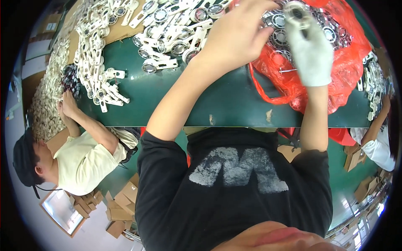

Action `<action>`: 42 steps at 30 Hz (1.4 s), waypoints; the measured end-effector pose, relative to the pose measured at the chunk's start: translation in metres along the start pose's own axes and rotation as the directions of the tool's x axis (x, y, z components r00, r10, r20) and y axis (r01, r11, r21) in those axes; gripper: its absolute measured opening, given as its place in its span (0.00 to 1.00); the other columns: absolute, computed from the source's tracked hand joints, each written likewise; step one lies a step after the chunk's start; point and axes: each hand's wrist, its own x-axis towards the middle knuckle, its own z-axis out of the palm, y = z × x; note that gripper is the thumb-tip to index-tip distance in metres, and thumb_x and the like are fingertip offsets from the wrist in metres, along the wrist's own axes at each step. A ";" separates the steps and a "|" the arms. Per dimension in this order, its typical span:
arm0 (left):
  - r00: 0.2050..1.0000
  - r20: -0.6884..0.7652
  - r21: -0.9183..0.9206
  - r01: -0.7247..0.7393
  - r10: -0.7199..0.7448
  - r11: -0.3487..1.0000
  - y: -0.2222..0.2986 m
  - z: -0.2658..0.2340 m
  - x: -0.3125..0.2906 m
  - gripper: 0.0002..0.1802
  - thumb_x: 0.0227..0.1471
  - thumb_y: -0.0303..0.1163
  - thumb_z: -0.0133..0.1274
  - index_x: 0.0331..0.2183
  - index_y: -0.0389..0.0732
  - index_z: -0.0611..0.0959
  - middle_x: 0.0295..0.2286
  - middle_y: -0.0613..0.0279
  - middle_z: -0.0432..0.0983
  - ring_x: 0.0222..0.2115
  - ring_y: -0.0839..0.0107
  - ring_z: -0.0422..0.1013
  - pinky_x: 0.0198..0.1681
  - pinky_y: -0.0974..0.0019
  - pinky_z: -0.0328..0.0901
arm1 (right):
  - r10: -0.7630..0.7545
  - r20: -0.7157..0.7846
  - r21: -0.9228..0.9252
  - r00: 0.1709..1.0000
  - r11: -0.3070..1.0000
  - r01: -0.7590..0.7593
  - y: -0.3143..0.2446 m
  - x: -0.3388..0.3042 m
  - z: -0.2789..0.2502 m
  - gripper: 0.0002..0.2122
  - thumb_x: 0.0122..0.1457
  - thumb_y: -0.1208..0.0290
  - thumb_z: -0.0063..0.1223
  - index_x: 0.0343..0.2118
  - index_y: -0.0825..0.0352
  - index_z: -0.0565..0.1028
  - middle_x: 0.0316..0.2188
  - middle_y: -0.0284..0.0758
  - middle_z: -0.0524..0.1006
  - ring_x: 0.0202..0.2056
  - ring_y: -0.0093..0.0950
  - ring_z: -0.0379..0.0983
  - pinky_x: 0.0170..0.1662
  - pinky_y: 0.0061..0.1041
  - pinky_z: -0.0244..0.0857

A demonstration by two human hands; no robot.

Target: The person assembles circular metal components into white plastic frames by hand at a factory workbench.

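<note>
My left hand (240, 35) is bare and stretches over the table, its thumb and fingers apart with nothing visible between them. Its fingertips reach to the edge of a pile of silver metal rings (279, 37), which lies in an opened red plastic bag (343, 69). My right hand (313, 56) wears a whitish glove and is closed on a white plastic part (298, 12) with a round, dark-centred head, held above the rings. Left of my hands lies a heap of white handle-shaped parts (167, 62), many with silver rings in their round heads.
The green table (167, 96) runs across in front of me. More white parts (98, 79) lie in a strip on the left. A person in a cream shirt (86, 163) works at the left, another person (377, 144) at the far right. Cardboard boxes (121, 205) stand behind.
</note>
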 end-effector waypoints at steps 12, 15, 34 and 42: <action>0.999 -0.030 -0.022 -0.039 0.038 0.999 -0.020 0.025 0.006 0.12 0.55 0.33 0.59 0.41 0.41 0.83 0.36 0.57 0.82 0.35 0.61 0.79 0.40 0.61 0.74 | 0.305 0.157 0.155 0.939 0.932 -0.328 0.005 0.013 -0.018 0.16 0.62 0.59 0.58 0.41 0.69 0.80 0.28 0.28 0.80 0.31 0.18 0.71 0.38 0.22 0.66; 0.982 0.010 -0.689 0.143 -0.188 0.711 -0.009 0.005 -0.006 0.14 0.69 0.30 0.42 0.52 0.35 0.73 0.47 0.59 0.76 0.48 0.74 0.72 0.54 0.69 0.66 | 0.099 0.303 0.041 0.948 0.992 -0.116 -0.003 0.005 -0.022 0.18 0.59 0.55 0.53 0.37 0.67 0.80 0.29 0.47 0.81 0.31 0.45 0.79 0.36 0.36 0.71; 0.991 0.034 -0.123 -0.123 0.128 0.985 -0.021 -0.023 -0.045 0.30 0.41 0.30 0.71 0.49 0.41 0.84 0.44 0.58 0.83 0.42 0.63 0.79 0.46 0.65 0.72 | -0.008 0.682 0.129 0.732 0.985 -0.110 -0.025 -0.022 0.000 0.13 0.55 0.62 0.59 0.33 0.69 0.76 0.23 0.46 0.77 0.28 0.47 0.76 0.33 0.39 0.69; 0.990 -0.034 -0.072 -0.136 0.134 0.988 -0.013 -0.022 -0.049 0.30 0.37 0.32 0.74 0.46 0.38 0.85 0.43 0.60 0.84 0.40 0.66 0.80 0.44 0.68 0.74 | 0.001 0.757 0.147 0.653 0.974 -0.172 -0.036 -0.016 -0.009 0.11 0.54 0.66 0.59 0.32 0.69 0.75 0.20 0.42 0.75 0.23 0.37 0.72 0.31 0.34 0.67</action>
